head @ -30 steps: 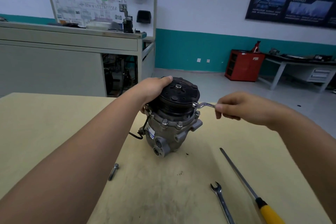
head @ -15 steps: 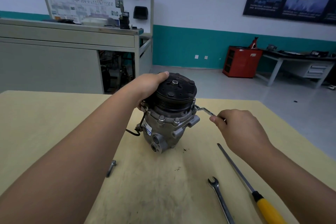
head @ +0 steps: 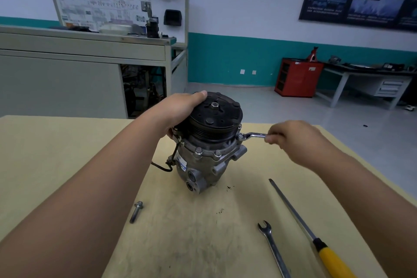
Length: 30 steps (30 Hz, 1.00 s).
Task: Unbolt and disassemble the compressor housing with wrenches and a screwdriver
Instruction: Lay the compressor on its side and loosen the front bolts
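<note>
- Well, one counter point(head: 67, 153) is carrying everything, its pale top looking scuffed and grimy towards the middle.
- One compressor point(head: 203, 162) is standing upright on it near the far edge, black pulley point(head: 214, 119) uppermost. Its housing is showing no split, so I'm judging the job as barely begun.
- Two hands are working. The left hand point(head: 180, 108) is wrapping its grip over the pulley's rim to steady it, while the right hand point(head: 293, 140) is pinching a wrench shaft in a narrow grip.
- One screwdriver point(head: 300, 216), yellow-handled, is lying untouched at the right.
- Two wrenches are showing: the ring wrench point(head: 253, 135) is sitting on a flange bolt point(head: 241, 136) at the housing's right, and the open-end wrench point(head: 272, 246) is lying idle beside the screwdriver.
- One loose bolt point(head: 136, 211) is lying out on the counter. I'm counting three heads seated in the near flange, with any behind hidden.
</note>
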{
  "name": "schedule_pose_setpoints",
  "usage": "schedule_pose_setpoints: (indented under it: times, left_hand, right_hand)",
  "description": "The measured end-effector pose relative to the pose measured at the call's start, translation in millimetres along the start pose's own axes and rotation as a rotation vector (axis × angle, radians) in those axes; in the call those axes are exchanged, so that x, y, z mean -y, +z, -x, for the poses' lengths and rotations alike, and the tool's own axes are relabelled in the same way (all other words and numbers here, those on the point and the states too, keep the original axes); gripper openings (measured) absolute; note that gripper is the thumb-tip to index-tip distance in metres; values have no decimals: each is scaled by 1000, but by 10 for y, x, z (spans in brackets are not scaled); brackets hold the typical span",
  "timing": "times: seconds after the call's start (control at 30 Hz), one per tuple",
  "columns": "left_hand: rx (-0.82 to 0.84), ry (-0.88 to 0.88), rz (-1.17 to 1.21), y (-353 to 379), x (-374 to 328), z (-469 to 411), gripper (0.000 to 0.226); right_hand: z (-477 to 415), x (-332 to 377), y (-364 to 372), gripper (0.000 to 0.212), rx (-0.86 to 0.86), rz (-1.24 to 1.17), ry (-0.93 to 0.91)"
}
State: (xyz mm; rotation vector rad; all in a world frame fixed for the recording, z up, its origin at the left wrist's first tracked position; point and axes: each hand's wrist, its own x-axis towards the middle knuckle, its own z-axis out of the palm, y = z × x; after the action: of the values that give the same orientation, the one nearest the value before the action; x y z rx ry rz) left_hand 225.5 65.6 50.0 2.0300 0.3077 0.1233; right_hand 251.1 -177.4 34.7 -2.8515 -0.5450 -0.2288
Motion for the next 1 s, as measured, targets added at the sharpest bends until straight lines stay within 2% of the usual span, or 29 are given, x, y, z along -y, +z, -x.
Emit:
schedule_pose_setpoints:
  times: [0.1,0.17,0.27,0.33,0.5,0.83,1.0]
  left_hand:
    - [0,-5,1,-7,15,0,47]
    - [-8,1,-1,-5,32,-1,49]
    - [-9,17,17,-21,72,-2,46]
    - [-3,19,28,-40,101,-6,48]
    - [14,38,55,-64,136,10,45]
    - [-9,48,60,-50,138,19,44]
    - [-10,56,58,-61,140,28,43]
  right_hand:
    - [-255,-24,-116,16,19,83,-140]
    - [-296,-93,-164,11,45,-5,-174]
    - [-211,-198,-145,16,-60,-261,-81]
    - [-145,-195,-76,22,-126,-308,-23]
    - [-10,37,108,28,-107,-272,-32]
    - [88,213,146,38,-135,-37,109]
    - [-1,138,87,26,-70,-7,73]
